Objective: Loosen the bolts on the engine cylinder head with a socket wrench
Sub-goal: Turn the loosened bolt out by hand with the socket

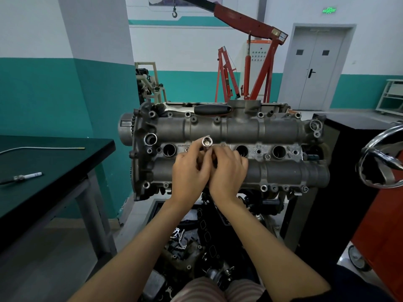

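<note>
Both hands, left [192,171] and right [226,171], pinch a socket [207,142] over the head [283,127], likely readying it for the wrench [196,109] lying far.

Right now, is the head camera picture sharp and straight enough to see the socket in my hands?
Head view: the socket between the left hand and right hand is sharp at centre; wide-angle bending curves the green table and the edges; the chrome wheel at right carries glare; lighting is even, shadows soft.

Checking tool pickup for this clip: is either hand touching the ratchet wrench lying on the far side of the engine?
Apart. The head view shows the ratchet wrench lying untouched beyond the left hand and right hand, which hold a socket.
</note>
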### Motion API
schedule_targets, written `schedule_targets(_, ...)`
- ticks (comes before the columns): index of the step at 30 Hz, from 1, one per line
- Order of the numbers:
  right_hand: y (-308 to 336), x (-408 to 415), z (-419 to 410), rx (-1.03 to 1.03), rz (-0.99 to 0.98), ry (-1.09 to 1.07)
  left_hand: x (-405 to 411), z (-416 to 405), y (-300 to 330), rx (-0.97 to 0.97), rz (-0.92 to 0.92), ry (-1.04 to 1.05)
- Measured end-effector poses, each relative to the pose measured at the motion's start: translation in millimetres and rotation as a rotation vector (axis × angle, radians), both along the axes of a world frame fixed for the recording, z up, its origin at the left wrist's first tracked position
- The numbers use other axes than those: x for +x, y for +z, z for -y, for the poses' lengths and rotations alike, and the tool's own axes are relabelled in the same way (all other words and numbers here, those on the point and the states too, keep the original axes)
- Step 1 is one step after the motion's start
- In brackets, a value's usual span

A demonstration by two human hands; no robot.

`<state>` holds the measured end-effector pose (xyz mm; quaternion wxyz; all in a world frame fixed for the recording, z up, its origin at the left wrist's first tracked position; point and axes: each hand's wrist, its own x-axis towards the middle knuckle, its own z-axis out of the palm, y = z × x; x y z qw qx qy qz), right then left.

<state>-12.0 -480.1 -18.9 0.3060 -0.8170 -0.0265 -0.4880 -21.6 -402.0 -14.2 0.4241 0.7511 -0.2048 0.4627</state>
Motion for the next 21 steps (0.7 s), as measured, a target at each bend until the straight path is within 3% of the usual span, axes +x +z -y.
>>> schedule_targets(9,-2.3,1.5,0.9,-0.033,-0.035,-0.001,4.1,3.1,3.0,-0.209,-0.105,-0.069)
schedule_targets(16,-1.1,2.3,0.5,-0.031,-0.031,-0.020,2.0,0.9,-3.4,0.012,-0.043,0.026)
schedule_targets(21,-2.3,1.5,1.0,-0.051,-0.004,-0.010,3.5,-1.0,-3.7,0.043,-0.044,0.067)
